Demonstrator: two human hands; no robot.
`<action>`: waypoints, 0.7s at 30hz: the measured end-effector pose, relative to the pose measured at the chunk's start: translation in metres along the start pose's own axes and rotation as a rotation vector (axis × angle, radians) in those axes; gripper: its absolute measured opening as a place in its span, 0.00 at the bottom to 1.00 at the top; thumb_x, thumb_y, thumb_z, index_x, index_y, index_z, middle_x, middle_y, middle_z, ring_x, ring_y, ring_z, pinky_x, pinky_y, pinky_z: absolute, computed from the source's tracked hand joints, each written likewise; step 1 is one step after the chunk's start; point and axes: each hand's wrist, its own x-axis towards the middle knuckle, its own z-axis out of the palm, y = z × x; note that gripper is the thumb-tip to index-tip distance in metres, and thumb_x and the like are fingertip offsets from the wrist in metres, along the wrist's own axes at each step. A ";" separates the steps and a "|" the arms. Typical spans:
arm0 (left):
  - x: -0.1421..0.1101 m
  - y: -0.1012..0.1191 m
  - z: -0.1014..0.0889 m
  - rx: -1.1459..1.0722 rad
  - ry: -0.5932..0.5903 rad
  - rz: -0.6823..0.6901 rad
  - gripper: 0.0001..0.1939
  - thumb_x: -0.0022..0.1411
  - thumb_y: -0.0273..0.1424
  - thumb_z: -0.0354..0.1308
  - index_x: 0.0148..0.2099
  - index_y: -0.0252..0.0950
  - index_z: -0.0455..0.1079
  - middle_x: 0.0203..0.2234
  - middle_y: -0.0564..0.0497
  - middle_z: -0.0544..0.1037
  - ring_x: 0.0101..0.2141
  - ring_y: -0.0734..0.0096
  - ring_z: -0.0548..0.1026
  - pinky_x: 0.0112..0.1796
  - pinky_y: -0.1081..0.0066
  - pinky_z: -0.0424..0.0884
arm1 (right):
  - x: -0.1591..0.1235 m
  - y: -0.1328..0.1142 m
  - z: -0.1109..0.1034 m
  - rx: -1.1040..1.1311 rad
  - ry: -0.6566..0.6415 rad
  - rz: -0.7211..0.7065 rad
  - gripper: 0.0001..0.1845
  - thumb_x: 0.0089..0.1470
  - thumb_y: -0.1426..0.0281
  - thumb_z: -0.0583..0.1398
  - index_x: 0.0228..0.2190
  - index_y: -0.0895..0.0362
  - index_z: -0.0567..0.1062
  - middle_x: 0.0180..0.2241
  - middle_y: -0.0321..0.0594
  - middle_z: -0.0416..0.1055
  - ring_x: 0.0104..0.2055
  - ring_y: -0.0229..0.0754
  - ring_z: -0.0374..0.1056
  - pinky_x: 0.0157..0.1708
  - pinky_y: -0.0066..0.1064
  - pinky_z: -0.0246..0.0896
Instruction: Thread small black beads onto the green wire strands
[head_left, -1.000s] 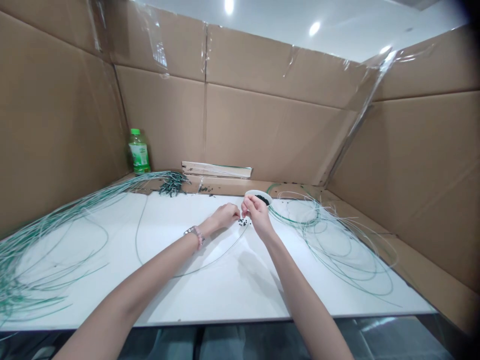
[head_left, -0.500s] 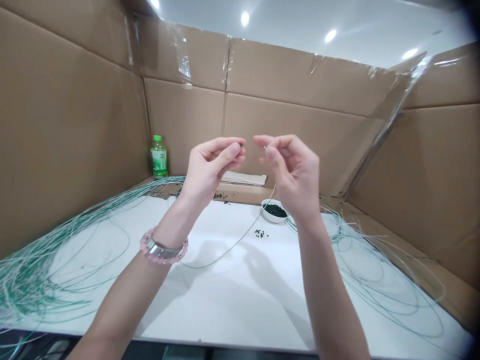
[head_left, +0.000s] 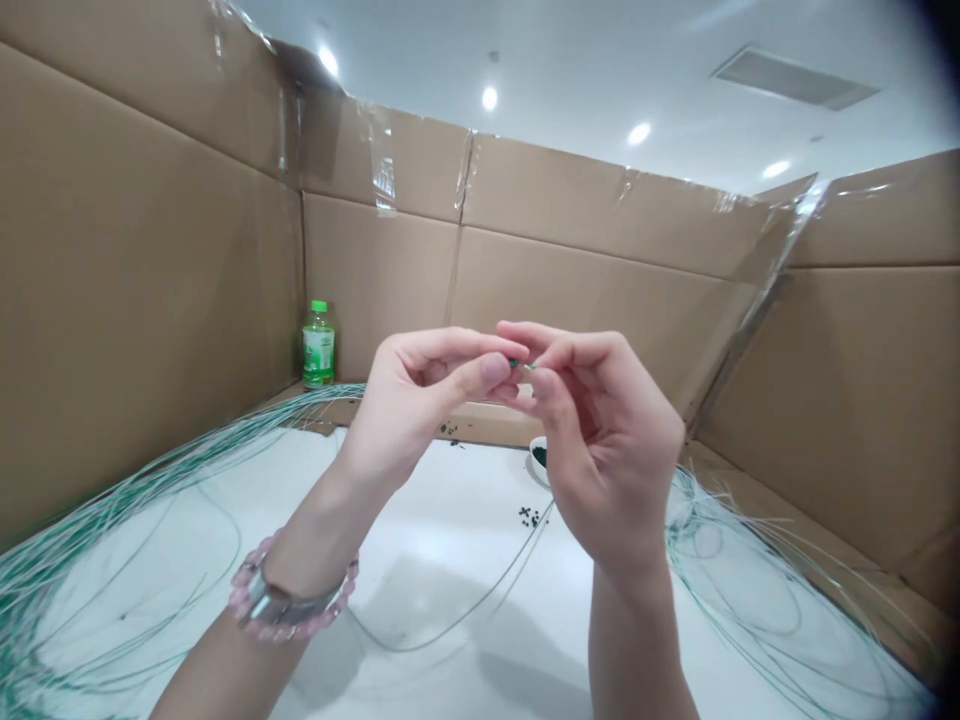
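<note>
Both hands are raised in front of me, fingertips meeting. My left hand (head_left: 420, 400) pinches a tiny dark bead (head_left: 513, 363) between thumb and forefinger. My right hand (head_left: 600, 440) pinches the end of a thin green wire (head_left: 480, 600), whose tip meets the bead. The wire hangs down from the right hand and loops over the white table (head_left: 450, 500). Below the hands lie a few loose black beads (head_left: 528, 516). A small white bowl of black beads (head_left: 538, 456) is partly hidden behind my right hand.
Bundles of green wire spread over the table's left side (head_left: 90, 560) and lie coiled at the right (head_left: 750, 590). A green bottle (head_left: 318, 345) stands in the far left corner. Taped cardboard walls (head_left: 570, 300) enclose the table on three sides.
My hands rose from the table by the bowl to face height, then closed together until the fingertips met. The wire end came up with my right hand.
</note>
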 end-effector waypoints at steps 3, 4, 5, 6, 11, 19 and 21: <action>-0.002 -0.001 0.000 0.009 -0.006 0.010 0.06 0.52 0.36 0.64 0.32 0.40 0.78 0.22 0.55 0.78 0.24 0.73 0.77 0.29 0.74 0.78 | -0.001 0.001 0.000 -0.023 -0.002 -0.032 0.07 0.58 0.77 0.53 0.35 0.53 0.67 0.44 0.38 0.72 0.44 0.38 0.71 0.35 0.25 0.76; -0.002 -0.001 -0.001 0.016 -0.006 0.015 0.06 0.52 0.35 0.64 0.32 0.40 0.78 0.22 0.55 0.78 0.24 0.73 0.77 0.28 0.75 0.78 | -0.002 0.001 0.000 -0.031 -0.002 -0.045 0.07 0.58 0.77 0.53 0.35 0.53 0.67 0.44 0.38 0.72 0.45 0.38 0.71 0.34 0.24 0.76; -0.003 -0.001 -0.001 0.025 -0.006 0.022 0.05 0.52 0.35 0.64 0.32 0.41 0.78 0.22 0.56 0.78 0.25 0.73 0.77 0.28 0.75 0.78 | -0.002 0.001 0.000 -0.038 -0.003 -0.055 0.07 0.58 0.77 0.53 0.35 0.53 0.67 0.44 0.38 0.71 0.45 0.38 0.71 0.34 0.23 0.76; -0.003 -0.001 -0.001 0.038 -0.007 0.028 0.05 0.52 0.35 0.64 0.32 0.41 0.78 0.23 0.55 0.78 0.25 0.73 0.78 0.28 0.76 0.78 | -0.002 0.001 -0.001 -0.045 -0.007 -0.062 0.08 0.58 0.77 0.53 0.35 0.53 0.67 0.44 0.38 0.71 0.46 0.38 0.71 0.33 0.23 0.76; -0.004 0.005 -0.001 0.133 -0.018 0.068 0.03 0.52 0.29 0.64 0.32 0.38 0.77 0.26 0.55 0.80 0.28 0.73 0.79 0.27 0.79 0.77 | -0.002 0.001 -0.007 -0.051 -0.080 -0.056 0.08 0.57 0.78 0.54 0.34 0.53 0.67 0.43 0.38 0.71 0.48 0.40 0.70 0.33 0.24 0.77; -0.004 0.010 -0.006 0.098 -0.067 0.019 0.04 0.50 0.28 0.66 0.32 0.38 0.76 0.26 0.55 0.79 0.28 0.71 0.79 0.27 0.77 0.78 | -0.001 -0.002 -0.009 -0.026 -0.100 -0.020 0.08 0.57 0.78 0.54 0.33 0.53 0.67 0.41 0.34 0.72 0.42 0.35 0.72 0.32 0.21 0.76; -0.003 0.008 -0.007 0.083 -0.067 0.018 0.04 0.49 0.29 0.66 0.31 0.38 0.76 0.25 0.55 0.79 0.27 0.71 0.79 0.27 0.77 0.78 | -0.001 -0.003 -0.009 -0.031 -0.099 -0.021 0.08 0.57 0.78 0.54 0.33 0.53 0.67 0.41 0.34 0.72 0.41 0.35 0.72 0.30 0.20 0.75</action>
